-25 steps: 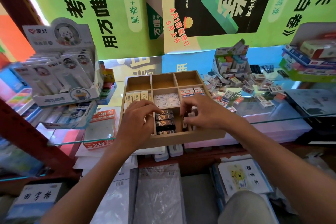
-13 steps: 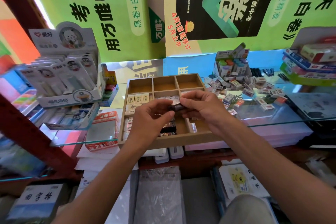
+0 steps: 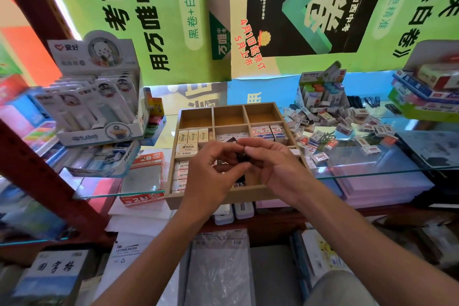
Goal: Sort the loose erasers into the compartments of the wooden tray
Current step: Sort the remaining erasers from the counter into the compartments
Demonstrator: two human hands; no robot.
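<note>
While I hold both hands above the near half of the square wooden compartment tray (image 3: 216, 197), my left hand (image 3: 213, 171) and right hand (image 3: 275, 164) together pinch a small dark sleeved eraser (image 3: 242, 156) between their fingertips. I judge it light, firm and slightly slick; grip the long side faces. Beyond, cream erasers (image 3: 190, 139) fill a middle compartment. Farther right, loose boxed erasers (image 3: 347, 126) lie heaped on the glass shelf (image 3: 372, 169).

two hands (image 3: 216, 169), one wooden tray (image 3: 248, 196) (nine compartments)
</note>
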